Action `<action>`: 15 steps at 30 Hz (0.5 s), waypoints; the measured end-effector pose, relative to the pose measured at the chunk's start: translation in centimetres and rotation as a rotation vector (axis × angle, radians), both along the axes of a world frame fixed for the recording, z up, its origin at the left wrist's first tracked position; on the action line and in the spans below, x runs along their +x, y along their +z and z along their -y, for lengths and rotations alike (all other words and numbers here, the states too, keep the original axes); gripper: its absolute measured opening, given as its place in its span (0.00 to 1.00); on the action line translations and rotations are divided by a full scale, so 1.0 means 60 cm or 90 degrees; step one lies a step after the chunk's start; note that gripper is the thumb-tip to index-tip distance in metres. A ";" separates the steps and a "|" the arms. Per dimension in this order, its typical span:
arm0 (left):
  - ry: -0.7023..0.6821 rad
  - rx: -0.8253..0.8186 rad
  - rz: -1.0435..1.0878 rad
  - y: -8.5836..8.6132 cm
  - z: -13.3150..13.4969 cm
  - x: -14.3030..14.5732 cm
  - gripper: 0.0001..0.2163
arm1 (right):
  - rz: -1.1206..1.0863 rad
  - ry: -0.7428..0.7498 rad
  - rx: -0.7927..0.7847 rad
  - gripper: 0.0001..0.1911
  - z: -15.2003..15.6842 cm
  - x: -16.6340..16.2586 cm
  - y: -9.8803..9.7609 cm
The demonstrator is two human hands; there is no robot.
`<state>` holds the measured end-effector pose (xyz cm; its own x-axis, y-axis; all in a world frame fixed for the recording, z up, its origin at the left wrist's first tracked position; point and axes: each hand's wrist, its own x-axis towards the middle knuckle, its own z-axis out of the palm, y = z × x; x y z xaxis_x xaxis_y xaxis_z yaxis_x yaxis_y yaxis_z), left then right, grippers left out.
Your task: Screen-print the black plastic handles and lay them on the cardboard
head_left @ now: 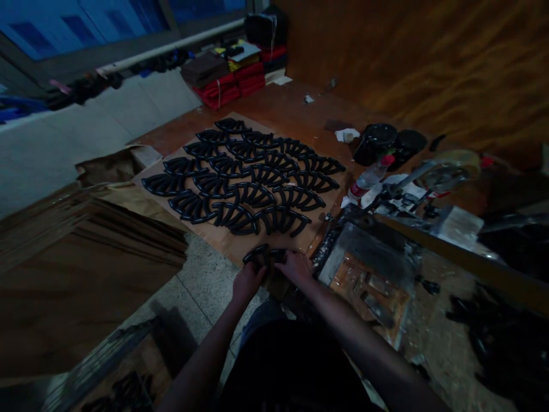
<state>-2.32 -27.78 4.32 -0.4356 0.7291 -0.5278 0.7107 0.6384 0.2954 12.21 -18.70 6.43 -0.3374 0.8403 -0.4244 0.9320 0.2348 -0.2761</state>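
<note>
The whole scene is dimly lit. A cold blue tint is carried by the window beyond the far left corner of the surface, while a faint amber sheen is spread over the wooden panel behind the far edge. Small highlights are picked out along the black curved pieces. Detail is swallowed by shadow in the black heap to the right. Outlines are softened throughout, and the stacked boards beside the left edge are visibly stretched by wide-angle distortion.
</note>
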 end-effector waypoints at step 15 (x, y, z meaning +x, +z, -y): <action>-0.159 0.052 -0.042 -0.002 -0.055 -0.015 0.20 | -0.013 -0.066 -0.033 0.17 -0.019 0.013 0.033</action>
<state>-3.22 -24.51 4.23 -0.2678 0.8576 -0.4391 0.8630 0.4161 0.2864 12.98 -17.58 8.39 -0.2593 0.8484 -0.4614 0.9444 0.1228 -0.3050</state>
